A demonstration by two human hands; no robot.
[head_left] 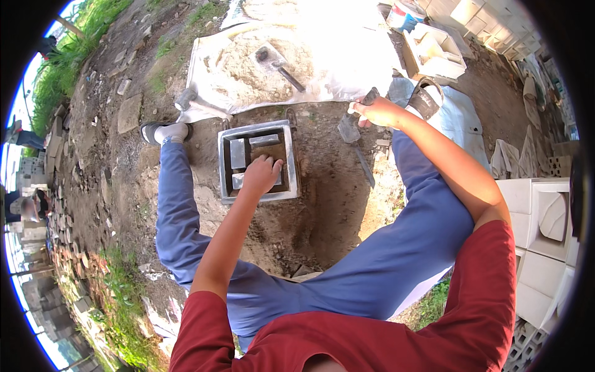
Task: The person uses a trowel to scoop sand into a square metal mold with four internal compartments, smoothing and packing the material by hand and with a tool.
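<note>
Mould [224, 162]: square grey metal frame with inner blocks, set on bare soil between the person's spread legs, directly ahead of the torso.

Left hand [260, 175]: lay inside the mould at its lower middle, palm down, fingers curled and pressing on the fill; it gripped nothing that could be made out. The mould's near rim sat just under the wrist, its walls on all sides of the hand.

Right hand [376, 111]: closed around the dark handle of a trowel [349, 130], whose grey blade hung down to the soil, to the right of the mould and apart from it.

Sheet [347, 68]: white, spread on the ground beyond the mould, carrying a heap of sand [242, 68].

Hammer [279, 65]: lay on the sheet, head toward the upper left, well apart from both hands.

Bucket [404, 15]: at the far right of the sheet.

White blocks [533, 217]: stacked at the person's right side.
</note>
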